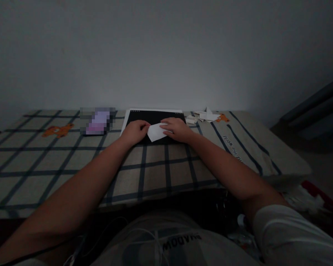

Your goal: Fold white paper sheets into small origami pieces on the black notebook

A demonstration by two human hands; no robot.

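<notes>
Dim room, plain wall, and a checked cloth [72,162] covers the bed. Left hand [135,132] pinches the white paper [157,132] at its nine o'clock edge. It lies on a black pad [152,117]. Right hand [177,129] presses it flat, fingers closed. Folded paper bits [204,116] sit at two o'clock. Cloth writing is unreadable.

A bed [161,166] fills the view, spread with a beige checked sheet [72,159] crossed by dark lines and dotted with orange animal prints. On it, by the wall, lies a black pad [155,117]; folded white paper pieces [204,116] cluster just right of it, a blurred purple object [97,121] to its left.
</notes>
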